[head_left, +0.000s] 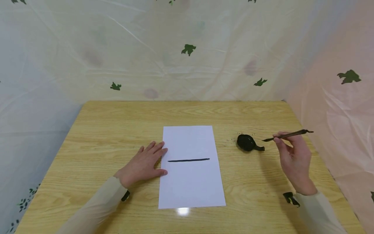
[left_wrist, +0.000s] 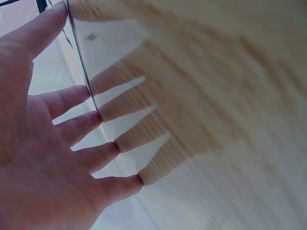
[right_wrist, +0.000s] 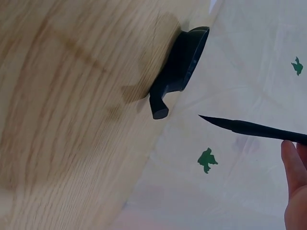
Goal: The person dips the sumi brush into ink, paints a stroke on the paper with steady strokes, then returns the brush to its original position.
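A white sheet of paper [head_left: 191, 165] lies on the wooden table [head_left: 117, 130] with one black horizontal stroke [head_left: 188, 160] across its middle. My left hand [head_left: 144, 164] lies flat with straight fingers on the table, its fingertips [left_wrist: 108, 112] on the paper's left edge. My right hand [head_left: 293, 159] hovers at the right and pinches a thin dark brush [head_left: 287, 135], tip pointing left toward a small black ink dish [head_left: 247, 143]. In the right wrist view the brush [right_wrist: 254, 128] hangs clear of the dish [right_wrist: 184, 64].
Pale plastic sheeting with green leaf prints [head_left: 188, 49] walls the table at the back and both sides. Small dark specks [head_left: 232, 139] mark the wood left of the dish. The table's right edge lies close behind my right hand.
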Available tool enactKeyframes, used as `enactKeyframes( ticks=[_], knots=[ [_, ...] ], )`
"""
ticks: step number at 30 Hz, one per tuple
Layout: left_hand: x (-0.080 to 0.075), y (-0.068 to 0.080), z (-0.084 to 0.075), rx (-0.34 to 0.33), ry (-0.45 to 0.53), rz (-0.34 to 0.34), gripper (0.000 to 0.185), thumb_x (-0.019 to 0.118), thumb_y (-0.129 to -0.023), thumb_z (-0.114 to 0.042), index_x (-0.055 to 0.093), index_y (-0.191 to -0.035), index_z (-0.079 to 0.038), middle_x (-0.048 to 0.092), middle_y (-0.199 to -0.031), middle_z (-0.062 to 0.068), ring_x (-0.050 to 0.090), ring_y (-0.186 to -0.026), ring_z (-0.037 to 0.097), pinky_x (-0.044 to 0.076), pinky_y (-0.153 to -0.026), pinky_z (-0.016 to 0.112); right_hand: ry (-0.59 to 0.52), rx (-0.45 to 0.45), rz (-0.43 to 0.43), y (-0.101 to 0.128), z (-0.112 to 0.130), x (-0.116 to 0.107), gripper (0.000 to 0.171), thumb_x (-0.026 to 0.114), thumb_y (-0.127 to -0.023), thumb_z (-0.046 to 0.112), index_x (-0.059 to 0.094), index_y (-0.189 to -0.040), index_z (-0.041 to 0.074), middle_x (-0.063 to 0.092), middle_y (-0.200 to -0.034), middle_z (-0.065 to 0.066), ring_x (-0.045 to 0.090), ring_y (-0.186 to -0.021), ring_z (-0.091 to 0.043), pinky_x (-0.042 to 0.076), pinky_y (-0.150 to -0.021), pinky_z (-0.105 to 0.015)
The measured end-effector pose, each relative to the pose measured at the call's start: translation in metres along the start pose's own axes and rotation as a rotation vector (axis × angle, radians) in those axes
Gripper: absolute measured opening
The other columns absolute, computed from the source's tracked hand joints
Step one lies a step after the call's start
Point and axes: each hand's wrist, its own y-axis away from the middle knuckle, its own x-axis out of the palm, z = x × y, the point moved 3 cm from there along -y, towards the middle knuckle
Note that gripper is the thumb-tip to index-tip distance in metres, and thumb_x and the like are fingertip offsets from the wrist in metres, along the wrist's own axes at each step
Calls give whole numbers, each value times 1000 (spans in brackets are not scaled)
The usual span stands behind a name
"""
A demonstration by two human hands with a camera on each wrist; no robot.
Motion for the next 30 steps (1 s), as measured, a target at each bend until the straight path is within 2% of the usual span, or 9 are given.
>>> enactKeyframes(
  ticks=[3, 6, 8, 10, 13, 15, 17, 23, 30],
  knots=[
    [0, 0, 0, 0, 4, -1, 83, 72, -94, -52, 44, -157, -6, 31, -167, 14, 23, -154, 44, 26, -114, 73, 23, -3, 34, 1, -2, -1, 27, 67, -82, -28, 66, -107, -19, 65, -112, 9, 61, -109, 7, 48, -87, -6],
    [-1, 0, 0, 1, 5, -1, 82, 72, -94, -52, 45, -156, -6, 32, -167, 14, 23, -154, 44, 25, -114, 73, 42, -23, 67, 3, -4, -1, 25, 68, -83, -27, 67, -106, -17, 69, -107, -6, 60, -109, 8, 47, -88, -6],
    [-1, 0, 0, 2, 6, 0, 82, 72, -94, -52, 45, -156, -6, 32, -167, 14, 23, -154, 45, 26, -114, 73, 51, -56, 77, 4, -5, -2, 12, 67, -92, -15, 68, -104, -17, 68, -102, -20, 60, -108, 8, 47, -88, -6],
    [-1, 0, 0, 3, 4, -1, 82, 72, -94, -52, 45, -156, -6, 32, -167, 14, 24, -153, 45, 26, -113, 73, 83, -98, 84, 5, -6, -2, 20, 65, -101, 4, 70, -103, -15, 66, -99, -28, 57, -107, 10, 45, -87, -4],
    [-1, 0, -1, 1, 4, 1, 82, 72, -94, -52, 45, -156, -6, 32, -167, 14, 23, -153, 45, 26, -114, 72, 121, -152, 92, 8, -9, -2, 47, 59, -107, 32, 72, -102, -13, 66, -97, -29, 53, -107, 14, 41, -86, -1],
    [-1, 0, 0, 1, 1, 1, 82, 72, -94, -52, 45, -156, -6, 32, -167, 14, 24, -153, 45, 26, -114, 73, 146, -182, 102, 10, -11, -3, 52, 56, -107, 39, 73, -103, -10, 67, -97, -26, 52, -106, 15, 39, -85, 0],
    [-1, 0, 0, -1, 4, 3, 83, 72, -94, -52, 45, -156, -6, 32, -167, 14, 23, -153, 45, 25, -114, 73, 168, -213, 120, 12, -13, -3, 51, 55, -108, 40, 73, -104, -8, 68, -98, -24, 56, -100, 9, 38, -85, -1],
    [-1, 0, 1, -4, 15, 8, 82, 72, -94, -52, 44, -157, -6, 30, -168, 14, 22, -154, 45, 23, -114, 73, 221, -317, 202, 17, -14, -1, 45, 50, -111, 35, 72, -106, -4, 68, -103, -20, 65, -91, -34, 39, -89, -6],
    [-1, 1, 0, -1, 17, 7, 81, 71, -95, -52, 45, -156, -6, 31, -167, 14, 23, -153, 45, 24, -113, 74, 214, -376, 302, 24, -11, 0, 47, 43, -113, 32, 74, -107, -3, 69, -108, -20, 68, -93, -33, 37, -98, -5]
  ],
)
